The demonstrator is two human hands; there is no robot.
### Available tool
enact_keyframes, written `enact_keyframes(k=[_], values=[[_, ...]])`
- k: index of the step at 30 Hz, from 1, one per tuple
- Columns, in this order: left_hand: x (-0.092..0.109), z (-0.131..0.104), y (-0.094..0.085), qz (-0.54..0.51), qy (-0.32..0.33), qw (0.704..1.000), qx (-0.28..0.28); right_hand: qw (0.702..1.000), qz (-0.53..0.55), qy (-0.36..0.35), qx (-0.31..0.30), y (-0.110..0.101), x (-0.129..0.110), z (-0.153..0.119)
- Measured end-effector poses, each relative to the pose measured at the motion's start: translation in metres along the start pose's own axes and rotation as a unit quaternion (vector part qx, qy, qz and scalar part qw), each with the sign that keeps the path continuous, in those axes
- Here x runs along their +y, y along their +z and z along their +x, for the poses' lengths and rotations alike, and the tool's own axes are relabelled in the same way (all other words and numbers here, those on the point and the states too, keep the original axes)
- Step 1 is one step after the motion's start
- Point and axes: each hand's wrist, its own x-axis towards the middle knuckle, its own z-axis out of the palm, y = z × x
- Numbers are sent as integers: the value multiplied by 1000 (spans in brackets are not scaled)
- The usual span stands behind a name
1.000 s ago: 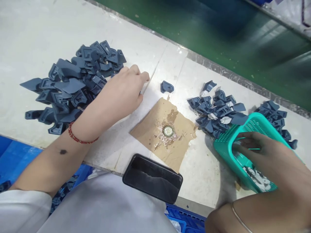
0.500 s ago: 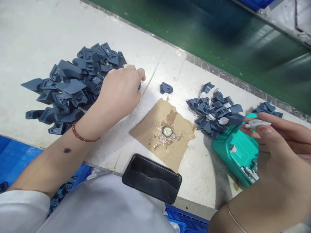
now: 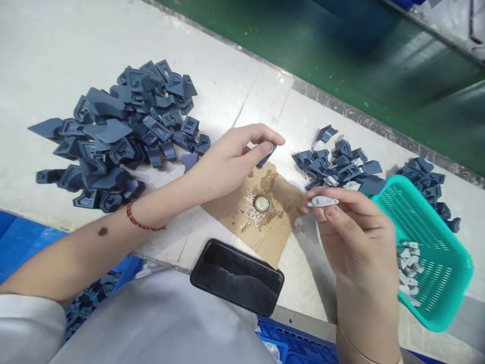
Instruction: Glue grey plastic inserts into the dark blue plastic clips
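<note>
My left hand is closed in a pinch on a dark blue plastic part, above the upper edge of the brown paper sheet. Most of that part is hidden by the fingers. Between thumb and fingers, my right hand holds a small pale grey plastic piece, to the right of the paper. A round cap-like disc with wet, shiny splashes around it lies on the paper. Beside my right hand stands a green basket with several small pale pieces inside.
A large pile of dark blue parts covers the table's left side. Smaller heaps of blue parts, some with pale pieces, lie at the right and behind the basket. A black phone lies at the front edge.
My left hand has moved right from the big pile to over the paper; the lone blue part there no longer shows on the table. My right hand has moved left, away from the basket, with the pale piece.
</note>
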Motion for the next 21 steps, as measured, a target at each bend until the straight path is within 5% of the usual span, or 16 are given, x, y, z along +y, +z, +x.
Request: enact_keyframes(k=[9, 21], values=[[-16, -2, 21, -191, -49, 980, -39, 994, 54, 79, -47, 5, 12, 5], [-21, -4, 31, -229, -20, 973, -23, 993, 44, 104, -25, 4, 17, 7]])
